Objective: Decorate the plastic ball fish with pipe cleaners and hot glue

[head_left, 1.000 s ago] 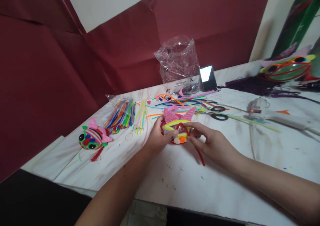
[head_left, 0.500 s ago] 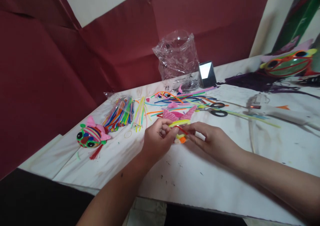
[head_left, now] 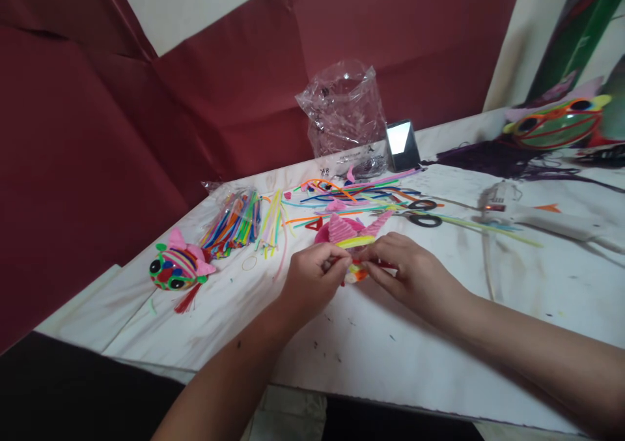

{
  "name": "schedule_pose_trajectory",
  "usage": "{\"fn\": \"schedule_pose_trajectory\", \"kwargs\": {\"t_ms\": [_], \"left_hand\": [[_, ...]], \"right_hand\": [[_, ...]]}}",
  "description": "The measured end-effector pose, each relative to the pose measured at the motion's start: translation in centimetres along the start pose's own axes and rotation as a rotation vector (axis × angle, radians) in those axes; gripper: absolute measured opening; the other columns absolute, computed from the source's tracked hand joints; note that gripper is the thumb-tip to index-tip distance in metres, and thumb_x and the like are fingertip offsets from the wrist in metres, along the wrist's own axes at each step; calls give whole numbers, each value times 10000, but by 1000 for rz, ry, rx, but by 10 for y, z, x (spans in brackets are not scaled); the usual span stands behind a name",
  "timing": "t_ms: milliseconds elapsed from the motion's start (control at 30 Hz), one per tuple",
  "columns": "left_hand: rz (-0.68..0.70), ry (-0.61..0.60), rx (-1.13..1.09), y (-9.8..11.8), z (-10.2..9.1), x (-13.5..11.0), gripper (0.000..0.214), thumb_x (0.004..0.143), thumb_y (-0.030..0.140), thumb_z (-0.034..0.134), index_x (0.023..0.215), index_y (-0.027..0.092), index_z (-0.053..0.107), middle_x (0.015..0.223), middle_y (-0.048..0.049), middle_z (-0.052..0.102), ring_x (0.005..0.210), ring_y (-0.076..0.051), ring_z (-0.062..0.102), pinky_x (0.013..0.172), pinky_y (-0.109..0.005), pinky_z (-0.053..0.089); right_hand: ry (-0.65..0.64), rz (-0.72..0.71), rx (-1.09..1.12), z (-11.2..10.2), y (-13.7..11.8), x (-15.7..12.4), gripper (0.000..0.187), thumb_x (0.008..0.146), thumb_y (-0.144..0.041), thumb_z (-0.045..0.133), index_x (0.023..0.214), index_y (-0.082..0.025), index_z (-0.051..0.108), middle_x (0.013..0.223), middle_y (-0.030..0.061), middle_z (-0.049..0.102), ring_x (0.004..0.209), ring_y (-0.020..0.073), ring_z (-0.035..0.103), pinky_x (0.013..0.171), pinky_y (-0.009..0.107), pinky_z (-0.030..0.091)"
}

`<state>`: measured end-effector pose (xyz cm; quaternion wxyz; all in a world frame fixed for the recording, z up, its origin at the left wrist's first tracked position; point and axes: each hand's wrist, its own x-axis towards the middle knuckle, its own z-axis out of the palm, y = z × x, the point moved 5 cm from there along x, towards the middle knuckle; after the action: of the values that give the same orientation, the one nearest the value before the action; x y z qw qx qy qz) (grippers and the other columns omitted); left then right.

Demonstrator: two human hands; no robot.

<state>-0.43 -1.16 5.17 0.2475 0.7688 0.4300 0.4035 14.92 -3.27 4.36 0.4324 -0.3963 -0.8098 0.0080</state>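
Dark red sheeting (head_left: 234,109) covers the wall behind a pale, marbled table (head_left: 415,376) strewn with craft pieces. Near the middle of the tabletop sits a decorated piece (head_left: 356,241) with 2 pink ears and a yellow band, partly hidden by the person's 2 hands.

The left hand (head_left: 312,278) is curled, thumb and forefinger closed in a pinch on a red stem (head_left: 389,267); the right hand (head_left: 415,268) pinches the same stem just beside it, its other fingers loosely bent. Whether either hand also touches the decorated piece cannot be told.

The step in hand looks like shaping the stem. It should go best with the 2 pinches close together, the left as an anchor while the right bends in small turns, since a fuzzy stem probably kinks if forced. Holding the curve against the piece would help check its fit.

Black-handled scissors (head_left: 424,219) lie within easy reach behind the right hand, handy for trimming. The white glue gun (head_left: 561,225), farther right, may be hot, so its tip deserves care.
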Motion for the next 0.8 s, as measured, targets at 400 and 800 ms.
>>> {"fn": "schedule_pose_trajectory", "kwargs": {"t_ms": [400, 800], "left_hand": [[199, 95, 29, 14, -5, 0, 91, 757, 180, 635, 730, 170, 721, 642, -2, 608, 567, -95, 551, 536, -205, 434], [149, 234, -105, 8, 17, -20, 153, 857, 281, 586, 754, 174, 623, 651, 14, 602, 559, -84, 540, 570, -210, 438]], "right_hand": [[-21, 53, 21, 1, -3, -2, 171, 864, -175, 476, 704, -198, 532, 680, 43, 588, 605, 168, 551, 554, 270, 424], [111, 771, 858, 17, 6, -11, 232, 768, -405, 604, 675, -198, 554, 550, -37, 525, 490, 102, 444, 478, 235, 343]]}}
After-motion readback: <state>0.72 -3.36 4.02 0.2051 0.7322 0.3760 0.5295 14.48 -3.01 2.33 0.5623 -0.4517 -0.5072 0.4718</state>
